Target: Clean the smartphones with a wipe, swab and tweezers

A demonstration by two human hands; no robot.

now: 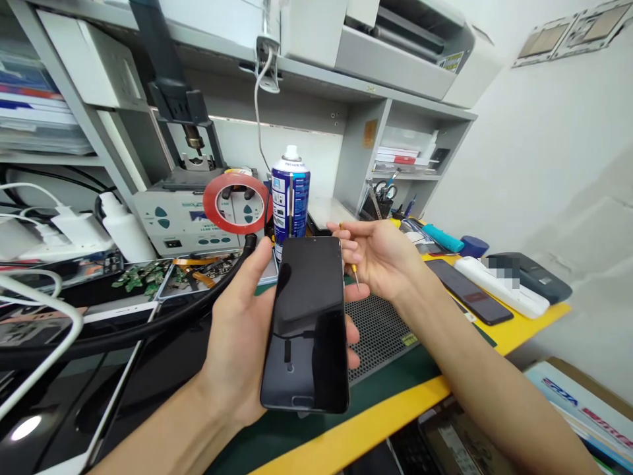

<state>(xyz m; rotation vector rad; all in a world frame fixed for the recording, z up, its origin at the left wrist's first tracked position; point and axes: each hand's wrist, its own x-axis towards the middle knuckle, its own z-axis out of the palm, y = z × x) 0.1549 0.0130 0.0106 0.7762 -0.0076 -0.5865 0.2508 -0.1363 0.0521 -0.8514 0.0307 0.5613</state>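
Observation:
A black smartphone [312, 310] lies face up across my left hand [235, 336], its screen dark and glossy with reflections. My left thumb is along the phone's left edge and my fingertips curl round its right edge. Beside the phone's upper right side, my right hand [388, 260] is turned partly palm up. Its bent fingers hold a thin screwdriver [355, 272] with a yellow handle and a fine metal tip pointing down. Behind the phone's top stands a blue and white spray can [291, 194]. Below both hands is a perforated grey mat [378, 330].
On the left are a lead-free station [185, 214], a roll of red tape [210, 206], a white bottle [123, 227] and a black hose [212, 300]. Another phone [469, 290] and a white device [499, 287] lie at right. A yellow edge [356, 432] borders the bench.

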